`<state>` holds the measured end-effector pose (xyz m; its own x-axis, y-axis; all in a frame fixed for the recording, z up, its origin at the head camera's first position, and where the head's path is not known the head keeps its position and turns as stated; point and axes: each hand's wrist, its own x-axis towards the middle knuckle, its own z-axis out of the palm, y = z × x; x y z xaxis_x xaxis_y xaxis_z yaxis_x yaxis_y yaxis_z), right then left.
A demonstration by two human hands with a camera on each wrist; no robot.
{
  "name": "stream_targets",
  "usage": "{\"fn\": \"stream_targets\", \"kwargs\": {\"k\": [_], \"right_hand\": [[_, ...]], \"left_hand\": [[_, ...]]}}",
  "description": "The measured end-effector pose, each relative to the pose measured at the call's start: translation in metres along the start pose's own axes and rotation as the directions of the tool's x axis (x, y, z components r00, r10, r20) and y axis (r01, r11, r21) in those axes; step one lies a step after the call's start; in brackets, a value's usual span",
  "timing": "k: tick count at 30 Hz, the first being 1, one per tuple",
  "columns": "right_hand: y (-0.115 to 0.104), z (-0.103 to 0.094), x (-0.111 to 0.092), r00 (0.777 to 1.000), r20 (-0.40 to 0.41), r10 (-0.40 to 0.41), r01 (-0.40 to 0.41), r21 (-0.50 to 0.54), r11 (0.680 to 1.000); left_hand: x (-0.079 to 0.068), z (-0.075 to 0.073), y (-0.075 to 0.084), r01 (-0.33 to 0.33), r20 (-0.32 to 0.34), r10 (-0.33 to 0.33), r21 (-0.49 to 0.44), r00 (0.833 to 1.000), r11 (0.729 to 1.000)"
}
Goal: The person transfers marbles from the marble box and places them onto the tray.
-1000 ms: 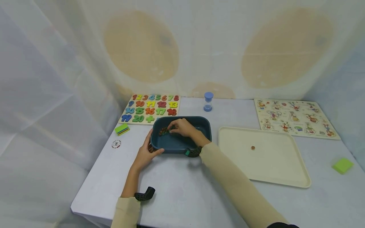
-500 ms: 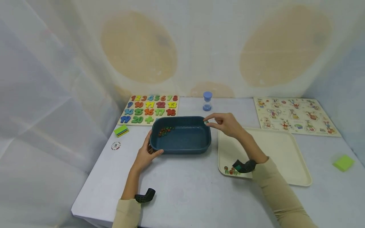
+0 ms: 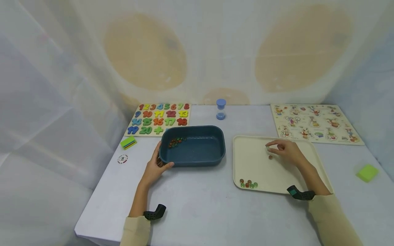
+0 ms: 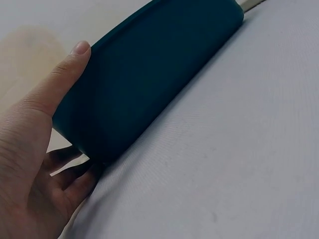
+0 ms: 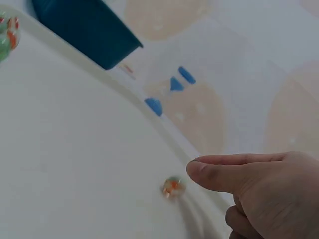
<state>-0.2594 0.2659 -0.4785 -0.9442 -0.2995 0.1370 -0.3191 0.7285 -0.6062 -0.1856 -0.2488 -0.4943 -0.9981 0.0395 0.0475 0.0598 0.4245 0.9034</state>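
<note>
In the head view my left hand (image 3: 153,169) grips the left end of a dark teal plastic basin (image 3: 194,163). Its thumb lies along the near wall, and the left wrist view shows the other fingers (image 4: 82,186) curled round the basin's end. Several red and green glass marbles (image 3: 175,142) lie inside at the left. Over a cream tray (image 3: 255,164), my right hand (image 3: 289,152) pinches a small pale marble (image 3: 267,148) between thumb and index finger; the thumb hides it in the right wrist view. An orange-and-green marble (image 5: 173,187) sits on the tray just below those fingertips.
Several more marbles (image 3: 248,184) cluster in the tray's near left corner. Behind stand a number puzzle board (image 3: 158,118), a blue sand timer (image 3: 220,109) and a picture puzzle board (image 3: 317,124). Coloured sponge-like blocks (image 3: 128,142), a round token (image 3: 122,159) and a green block (image 3: 367,173) lie at the sides.
My right hand has come out of the basin with a pinched marble and moved right over the tray, uncovering the marbles in its corner. The left hand keeps its grip on the basin.
</note>
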Motion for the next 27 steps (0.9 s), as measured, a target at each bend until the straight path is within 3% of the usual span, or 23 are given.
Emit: {"fn": "stream_targets", "kwargs": {"k": [5,12,19,27], "right_hand": [[0.012,0.004,-0.005,0.997,0.043,0.056,-0.056,-0.008,0.998],[-0.001,0.001,0.001,0.998,-0.041,-0.037,0.039,0.043,0.998],[-0.073,0.008,0.042,0.984,-0.070,-0.162,0.171,0.160,0.972],[-0.162,0.069,0.105,0.938,-0.027,-0.347,0.343,0.233,0.910]], "left_hand": [[0.000,-0.001,0.000,0.010,0.001,-0.010,-0.008,1.000,1.000],[0.000,-0.001,0.000,0.023,0.006,-0.023,-0.014,1.000,1.000],[-0.001,0.001,-0.002,0.021,-0.001,-0.021,-0.031,1.000,0.999],[0.001,0.000,0.000,0.009,0.003,-0.009,-0.019,1.000,1.000]]}}
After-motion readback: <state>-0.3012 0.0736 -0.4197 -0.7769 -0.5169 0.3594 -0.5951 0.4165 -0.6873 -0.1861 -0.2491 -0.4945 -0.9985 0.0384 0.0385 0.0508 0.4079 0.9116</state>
